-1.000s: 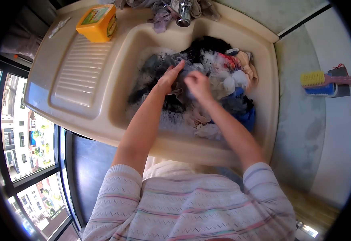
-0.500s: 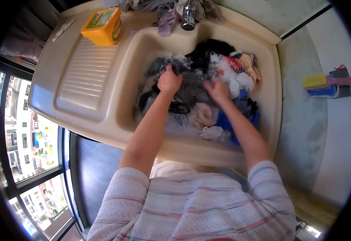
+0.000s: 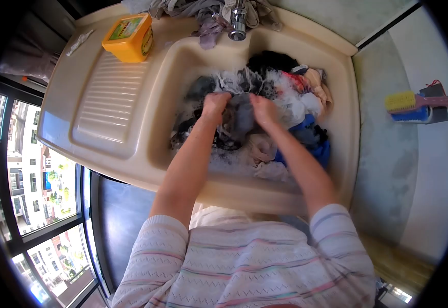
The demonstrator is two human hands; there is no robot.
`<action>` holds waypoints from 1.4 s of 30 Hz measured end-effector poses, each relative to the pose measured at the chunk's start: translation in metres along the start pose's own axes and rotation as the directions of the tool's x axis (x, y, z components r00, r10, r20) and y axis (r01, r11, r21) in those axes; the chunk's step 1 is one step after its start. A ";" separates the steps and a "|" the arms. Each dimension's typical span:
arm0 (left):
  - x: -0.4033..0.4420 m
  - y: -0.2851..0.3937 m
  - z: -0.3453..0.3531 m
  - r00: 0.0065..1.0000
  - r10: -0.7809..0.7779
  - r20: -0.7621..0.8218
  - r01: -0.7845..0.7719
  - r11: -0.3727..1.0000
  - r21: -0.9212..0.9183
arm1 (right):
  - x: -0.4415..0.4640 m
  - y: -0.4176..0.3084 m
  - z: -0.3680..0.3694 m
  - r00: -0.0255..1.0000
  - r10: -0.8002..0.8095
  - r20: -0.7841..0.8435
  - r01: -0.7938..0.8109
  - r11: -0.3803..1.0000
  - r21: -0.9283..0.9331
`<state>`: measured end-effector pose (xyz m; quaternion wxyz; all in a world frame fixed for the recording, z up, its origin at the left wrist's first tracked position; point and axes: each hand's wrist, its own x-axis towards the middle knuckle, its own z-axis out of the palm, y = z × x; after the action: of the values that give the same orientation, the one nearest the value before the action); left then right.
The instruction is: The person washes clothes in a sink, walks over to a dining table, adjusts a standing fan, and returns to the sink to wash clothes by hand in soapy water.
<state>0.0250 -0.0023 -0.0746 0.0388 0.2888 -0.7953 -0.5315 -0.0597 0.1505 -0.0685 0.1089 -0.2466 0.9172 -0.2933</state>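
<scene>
Both hands (image 3: 239, 109) closed on grey cloth (image 3: 242, 114), slightly apart, inside sink rim (image 3: 348, 128), soapy laundry (image 3: 265, 149) crowding round.

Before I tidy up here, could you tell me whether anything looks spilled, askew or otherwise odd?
Nothing looks spilled or damaged. Slightly odd: a small white item, too unclear to name, lies loose near the yellow tub.

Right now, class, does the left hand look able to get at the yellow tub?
Probably yes, once it lets go: the left hand seems to grip grey cloth, but nothing tall stands between it and the yellow tub.
</scene>
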 end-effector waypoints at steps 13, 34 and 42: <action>0.017 0.022 0.019 0.982 0.110 0.156 -0.191 0.576 0.794 | -0.002 0.065 0.007 0.967 -0.165 0.194 0.237 0.858 -0.456; -0.053 0.144 -0.040 0.899 0.325 0.293 -0.228 0.920 -0.319 | 0.004 -0.060 -0.152 0.991 -0.004 0.135 -0.107 0.597 0.795; -0.019 0.018 -0.001 0.864 -0.199 0.463 0.435 0.757 -0.487 | -0.015 0.060 0.024 0.972 -0.176 0.154 0.188 0.980 -0.071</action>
<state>0.0338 0.0114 -0.0539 -0.1244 0.2866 -0.5259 -0.7911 -0.0621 0.1892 -0.1226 0.1381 -0.3550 0.8920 -0.2436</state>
